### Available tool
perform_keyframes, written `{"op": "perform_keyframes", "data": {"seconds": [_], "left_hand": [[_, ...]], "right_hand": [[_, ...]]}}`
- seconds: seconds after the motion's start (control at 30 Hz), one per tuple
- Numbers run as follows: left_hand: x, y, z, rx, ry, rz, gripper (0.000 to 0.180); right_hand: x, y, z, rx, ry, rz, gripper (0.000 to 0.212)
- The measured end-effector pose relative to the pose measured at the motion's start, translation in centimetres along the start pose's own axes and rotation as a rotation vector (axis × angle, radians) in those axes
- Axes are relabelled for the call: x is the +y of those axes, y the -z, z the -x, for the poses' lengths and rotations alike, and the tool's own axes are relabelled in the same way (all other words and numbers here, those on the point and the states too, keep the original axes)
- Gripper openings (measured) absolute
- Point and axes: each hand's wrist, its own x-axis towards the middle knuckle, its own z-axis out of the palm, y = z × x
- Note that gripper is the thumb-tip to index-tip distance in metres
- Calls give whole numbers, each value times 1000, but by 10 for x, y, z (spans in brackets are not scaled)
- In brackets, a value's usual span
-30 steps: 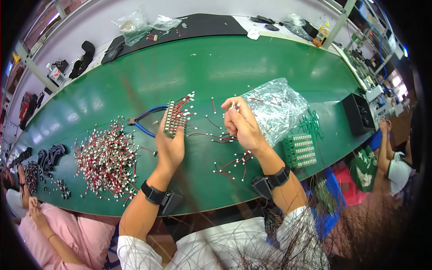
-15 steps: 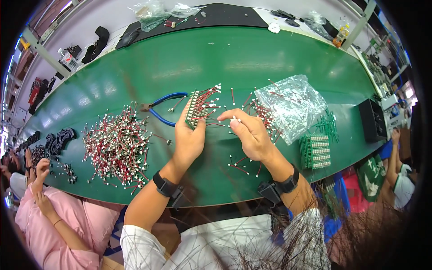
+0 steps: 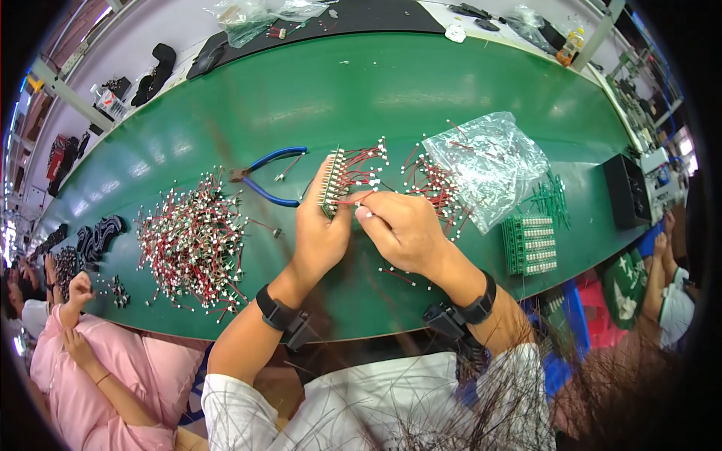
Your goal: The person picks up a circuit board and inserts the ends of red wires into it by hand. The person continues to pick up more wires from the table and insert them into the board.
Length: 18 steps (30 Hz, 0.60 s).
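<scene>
My left hand [image 3: 320, 237] is wrapped around a narrow green circuit board [image 3: 329, 184], held upright with its row of white sockets facing right. Several red-and-black connector wires [image 3: 365, 154] fan out from the board, white plugs on their loose ends. My right hand [image 3: 406, 229] pinches a connector wire between thumb and fingertips, close against the board's lower end. A white plug shows at those fingertips; whether it sits in a socket is hidden. Left of my left hand lie blue-handled cutting pliers [image 3: 274, 156], jaws pointing left.
A large heap of connector wires [image 3: 192, 248] lies on the green table to the left. On the right are a clear plastic bag [image 3: 500, 169] beside more wires, stacked circuit boards [image 3: 530, 244], thin green strips [image 3: 555, 199] and a black box [image 3: 624, 195]. A person in pink sits at left.
My right hand has moved left to the board, bringing the connector wire to its lower end. The left hand keeps hold of the board.
</scene>
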Motion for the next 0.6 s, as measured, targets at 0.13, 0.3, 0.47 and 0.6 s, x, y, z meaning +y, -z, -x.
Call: {"op": "perform_keyframes", "data": {"seconds": [0.13, 0.3, 0.47, 0.6], "left_hand": [[-2, 0, 0, 14, -20, -9, 56], [6, 1, -1, 17, 5, -11, 59], [4, 1, -1, -6, -61, -230, 67], [7, 1, 2, -42, -75, -207, 70]], "right_hand": [[-2, 7, 1, -45, -2, 50, 13], [-2, 2, 4, -49, 8, 73, 11], [3, -7, 6, 37, 49, 122, 7], [5, -3, 4, -59, 15, 260, 8]]}}
